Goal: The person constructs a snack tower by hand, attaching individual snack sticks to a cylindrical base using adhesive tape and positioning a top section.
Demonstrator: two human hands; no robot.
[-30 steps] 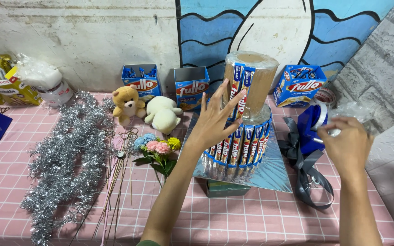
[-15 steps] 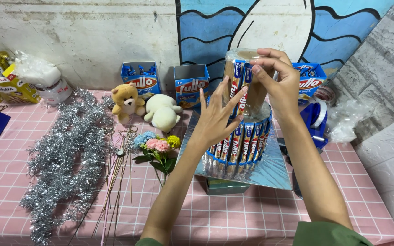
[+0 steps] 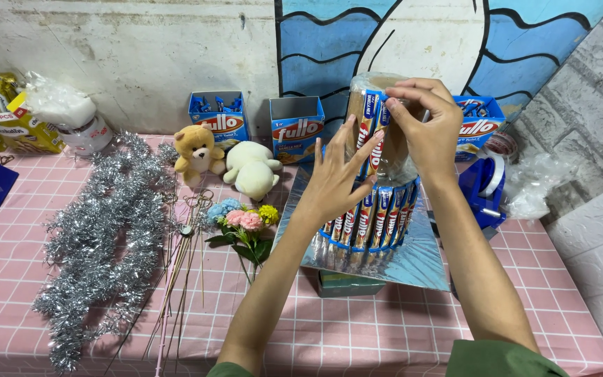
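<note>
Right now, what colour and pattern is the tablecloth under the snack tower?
Pink with a white grid check, on the tablecloth, clearest in the head view below the silver board.

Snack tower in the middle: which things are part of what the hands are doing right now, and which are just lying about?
In hand:
left hand
right hand
snack sticks on the upper tier
lower ring of sticks
silver board

Lying about:
silver tinsel
teddy bear
white plush
small flowers
blue tape dispenser
</note>
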